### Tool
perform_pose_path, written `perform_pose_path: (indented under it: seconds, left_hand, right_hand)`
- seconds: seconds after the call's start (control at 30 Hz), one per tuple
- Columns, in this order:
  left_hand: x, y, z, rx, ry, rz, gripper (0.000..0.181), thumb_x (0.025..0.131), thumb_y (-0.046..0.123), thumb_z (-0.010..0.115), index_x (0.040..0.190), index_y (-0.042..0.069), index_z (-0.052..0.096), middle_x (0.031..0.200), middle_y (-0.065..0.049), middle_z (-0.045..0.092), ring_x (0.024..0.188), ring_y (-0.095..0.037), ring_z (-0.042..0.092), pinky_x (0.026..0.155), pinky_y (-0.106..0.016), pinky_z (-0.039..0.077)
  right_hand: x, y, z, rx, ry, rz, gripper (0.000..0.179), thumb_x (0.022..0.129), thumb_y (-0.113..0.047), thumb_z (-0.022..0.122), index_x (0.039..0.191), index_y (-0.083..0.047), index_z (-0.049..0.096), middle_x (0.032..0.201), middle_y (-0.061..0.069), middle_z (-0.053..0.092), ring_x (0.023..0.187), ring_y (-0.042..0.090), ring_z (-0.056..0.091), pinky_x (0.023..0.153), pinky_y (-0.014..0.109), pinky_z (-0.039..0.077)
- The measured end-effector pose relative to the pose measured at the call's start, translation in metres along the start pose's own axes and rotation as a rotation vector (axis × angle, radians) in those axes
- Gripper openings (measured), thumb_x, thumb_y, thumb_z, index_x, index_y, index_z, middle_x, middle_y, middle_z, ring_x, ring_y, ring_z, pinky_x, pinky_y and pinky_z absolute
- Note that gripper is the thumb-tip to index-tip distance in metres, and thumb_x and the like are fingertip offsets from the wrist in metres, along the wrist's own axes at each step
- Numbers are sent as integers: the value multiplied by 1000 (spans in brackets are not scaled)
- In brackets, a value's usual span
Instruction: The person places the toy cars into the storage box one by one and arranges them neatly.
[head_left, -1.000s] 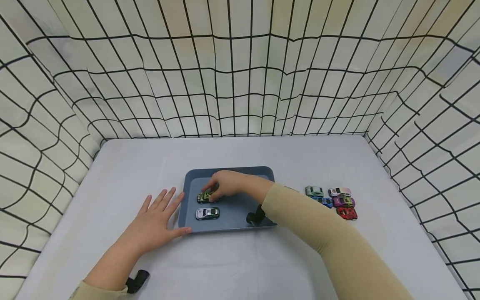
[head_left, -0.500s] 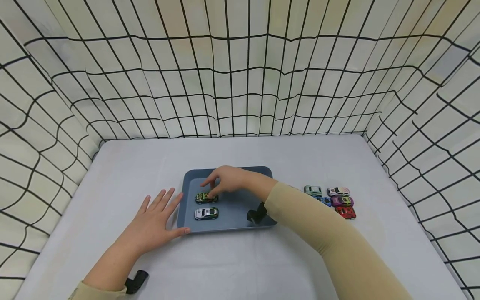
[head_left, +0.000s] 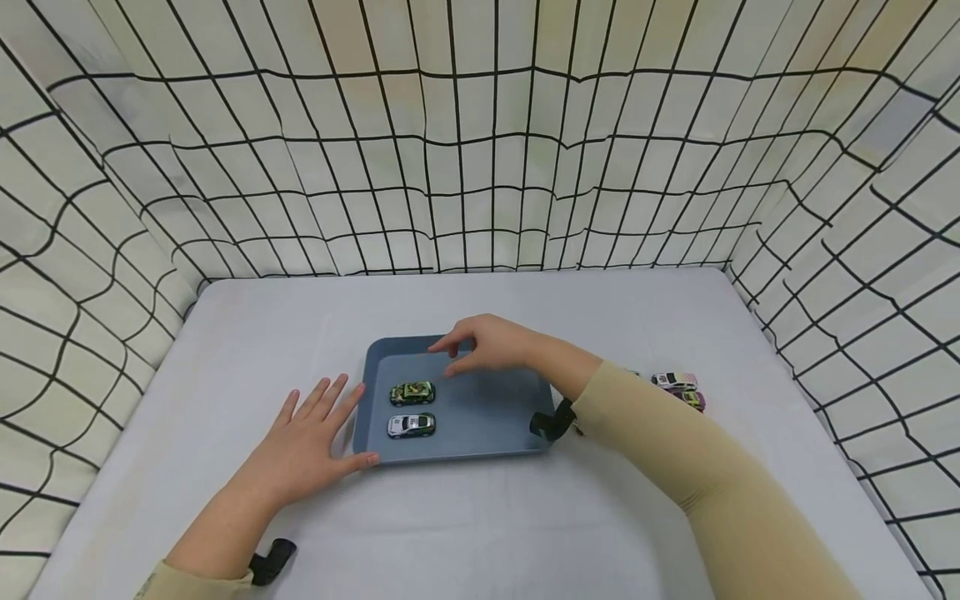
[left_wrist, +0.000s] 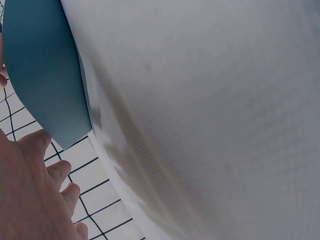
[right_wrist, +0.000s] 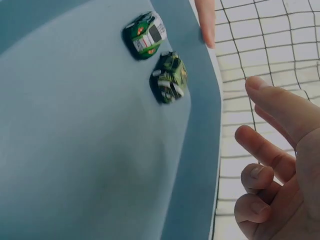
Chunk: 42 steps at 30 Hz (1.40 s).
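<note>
Two toy cars stand side by side in the left half of a blue-grey tray (head_left: 450, 457). One is a green camouflage car (head_left: 412, 393); the other, a white and green car (head_left: 411, 425), is closer to the front rim. My right hand (head_left: 491, 343) hovers over the tray's back right part, thumb and fingers apart. In the right wrist view nothing lies between those fingers (right_wrist: 267, 150), and both cars are off to their upper left. My left hand (head_left: 311, 450) lies spread at the tray's left edge, its thumb by the front left corner.
More toy cars, among them a white one (head_left: 675, 381) and a purple one (head_left: 693, 400), sit on the white tabletop (head_left: 600, 308) to the right, partly hidden by my right sleeve (head_left: 675, 442). Black netting (head_left: 465, 167) hangs along the back and both sides.
My right hand has let go of the camouflage car and moved up and right, leaving it in the tray. The right sleeve now covers more of the cars at the right. My left hand stays put.
</note>
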<state>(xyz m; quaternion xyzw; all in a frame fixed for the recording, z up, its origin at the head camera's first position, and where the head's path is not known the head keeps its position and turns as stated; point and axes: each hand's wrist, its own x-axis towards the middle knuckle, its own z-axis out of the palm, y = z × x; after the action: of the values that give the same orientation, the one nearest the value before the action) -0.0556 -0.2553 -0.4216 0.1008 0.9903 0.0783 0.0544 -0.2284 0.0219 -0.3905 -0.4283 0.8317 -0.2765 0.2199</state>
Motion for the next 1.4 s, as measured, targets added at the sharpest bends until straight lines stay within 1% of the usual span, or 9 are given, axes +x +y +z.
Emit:
perform_pose_path:
  seconds: [0.2,0.4,0.6,0.8,1.0,1.1,1.23,1.33,1.4]
  left_hand:
    - [-1,-1,-1,-1,5,2,106,79,77,59,157,11,30,161,-20,23,148,-42,16,116,-67,7]
    - [0,-3,2,0,8,5,106,79,76,60,157,11,30,161,-21,22,148,-43,16,116,-66,6]
    - [0,-4,2,-1,11,4,105,79,76,61,157,12,30,161,-20,22,148,-43,16,116,-67,6]
    - [-1,-3,-1,2,6,5,106,79,78,59,157,12,30,162,-20,21,148,-43,16,116,-67,6]
    - [-1,-2,-2,8,5,5,106,79,79,58,157,12,30,161,-21,22,147,-44,16,116,-67,7]
    - [-1,-2,0,5,7,5,106,79,77,59,157,12,30,161,-21,22,147,-45,16,116,-67,7]
    - [-1,-3,1,4,5,6,105,79,77,59,157,12,30,162,-20,21,148,-44,15,116,-67,6]
    - [-1,-4,2,2,4,8,105,79,79,58,157,13,30,162,-20,21,148,-44,15,116,-66,6]
    - [0,-3,1,-1,5,11,106,79,80,56,157,13,30,162,-20,21,148,-44,15,116,-66,6]
  right_hand:
    - [-29,17,-11,22,58,25,44,88,-31,77,130,-19,68,112,6,68,76,18,51,65,28,46]
    - [-72,34,-23,48,109,92,45,86,-29,79,129,-17,69,112,7,67,74,18,51,62,29,46]
    - [-119,57,-28,32,119,161,46,87,-28,78,130,-16,68,111,5,66,79,18,52,65,31,46]
    - [-155,74,-32,49,131,237,46,87,-29,78,130,-17,68,116,6,67,82,20,52,67,33,47]
    - [-174,79,-38,25,138,249,46,88,-31,77,131,-18,67,117,5,67,84,19,52,68,32,48]
    - [-180,79,-39,30,133,253,45,87,-31,78,130,-18,68,120,5,67,84,19,53,69,32,49]
    - [-184,78,-36,36,105,260,44,86,-29,79,128,-18,69,123,3,67,83,19,55,69,32,50]
    - [-187,79,-32,27,79,263,43,86,-29,79,126,-18,70,123,0,67,86,20,57,73,33,51]
    - [-188,79,-28,20,62,252,42,86,-29,79,125,-18,71,123,-1,67,94,21,59,80,34,53]
